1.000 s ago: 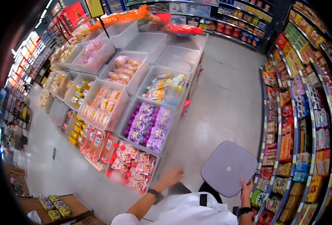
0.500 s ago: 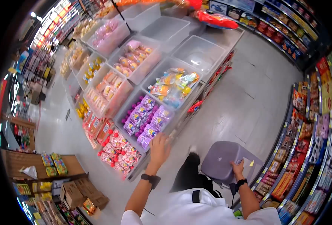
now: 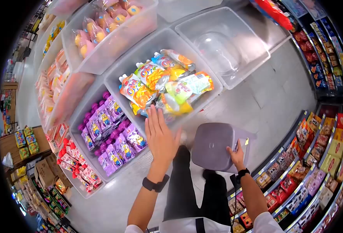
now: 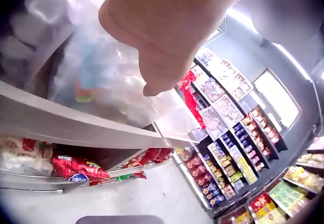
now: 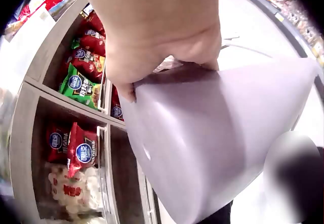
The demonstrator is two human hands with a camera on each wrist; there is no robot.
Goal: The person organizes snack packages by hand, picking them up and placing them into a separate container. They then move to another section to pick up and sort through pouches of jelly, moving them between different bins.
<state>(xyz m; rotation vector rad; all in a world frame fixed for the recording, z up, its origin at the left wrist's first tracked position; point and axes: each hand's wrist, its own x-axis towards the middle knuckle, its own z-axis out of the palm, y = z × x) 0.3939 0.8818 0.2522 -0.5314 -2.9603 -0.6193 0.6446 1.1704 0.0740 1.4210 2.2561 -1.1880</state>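
Observation:
My left hand, fingers straight and held together, reaches over the near rim of a clear bin of juice pouches. Its fingertips are close to the lower pouches; whether they touch is unclear. The left wrist view has this hand above the bin, its fingertips hidden. A grey-purple plastic stool hangs at my right side, its seat facing up. My right hand grips its edge; the right wrist view shows the hand with fingers curled over the stool's edge.
Purple packets fill the bin to the left, with pink packets beyond. An empty clear bin adjoins at the upper right. Stocked shelves curve along the right; below the bins, bagged snacks sit in compartments.
The bins appear nearer. My left hand has moved from beside the purple packets to the pouch bin, its fingers now straighter. The stool stays in my right hand.

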